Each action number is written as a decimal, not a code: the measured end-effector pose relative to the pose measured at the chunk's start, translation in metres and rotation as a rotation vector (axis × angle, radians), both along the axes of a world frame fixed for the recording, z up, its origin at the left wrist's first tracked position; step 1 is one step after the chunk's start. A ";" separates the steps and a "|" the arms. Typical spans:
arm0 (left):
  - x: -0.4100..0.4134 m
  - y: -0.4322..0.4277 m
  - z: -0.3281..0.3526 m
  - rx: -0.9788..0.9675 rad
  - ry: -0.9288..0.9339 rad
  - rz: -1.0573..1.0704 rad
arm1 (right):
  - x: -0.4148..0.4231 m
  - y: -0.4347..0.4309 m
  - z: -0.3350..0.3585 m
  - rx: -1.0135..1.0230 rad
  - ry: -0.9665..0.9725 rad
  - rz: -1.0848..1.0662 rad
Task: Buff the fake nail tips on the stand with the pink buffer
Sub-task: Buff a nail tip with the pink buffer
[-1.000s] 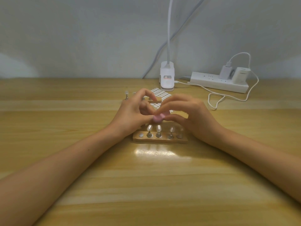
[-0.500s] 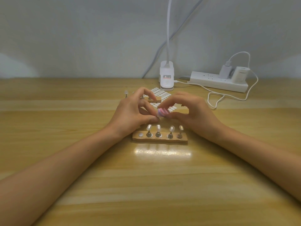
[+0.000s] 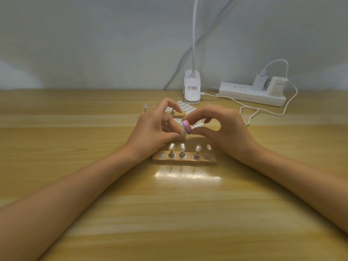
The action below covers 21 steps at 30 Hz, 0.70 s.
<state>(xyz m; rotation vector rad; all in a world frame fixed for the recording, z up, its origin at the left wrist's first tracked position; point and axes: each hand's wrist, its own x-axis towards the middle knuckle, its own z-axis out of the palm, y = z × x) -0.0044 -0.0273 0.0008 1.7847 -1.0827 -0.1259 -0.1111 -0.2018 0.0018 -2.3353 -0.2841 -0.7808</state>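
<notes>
Far left of centre: lone metal peg capped with a pale tip, upright on the tabletop.

Left hand: fingers curled, thumb and fingertips pinching the held tip above the stand.

Against the held tip, from the right: pink buffer, a small layered pink-and-lilac block, tilted.

Below, on the near side: wooden stand, flat on the tabletop. Silver disc at its left end, then four pegs, each bearing one of the pale nail tips. All upright, none touched by either hand.

Right hand: fingers curled, forefinger and thumb gripping the pink buffer.

Behind the hands: second wooden strip with one peg, partly hidden by the left fingers. Beside it, a white sheet of oval stickers.

Farther back: white lamp base. To its right, white power strip with two plugs, and a looping white cable.
</notes>
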 end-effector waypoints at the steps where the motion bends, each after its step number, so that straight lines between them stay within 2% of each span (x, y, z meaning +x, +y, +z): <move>1: 0.000 0.000 0.000 0.004 -0.004 0.003 | 0.000 0.001 0.000 0.003 0.016 0.005; 8: 0.000 -0.001 0.000 0.010 -0.015 0.007 | -0.001 0.001 0.000 0.032 0.049 -0.009; 11: 0.001 -0.002 -0.001 0.003 -0.011 0.001 | -0.001 0.000 0.000 0.024 0.001 -0.005; 14: 0.001 -0.002 -0.001 0.009 -0.015 0.000 | -0.001 0.000 0.000 0.046 0.061 -0.003; 21: -0.001 -0.003 0.000 0.011 -0.021 0.011 | -0.002 -0.001 -0.001 0.049 0.023 -0.009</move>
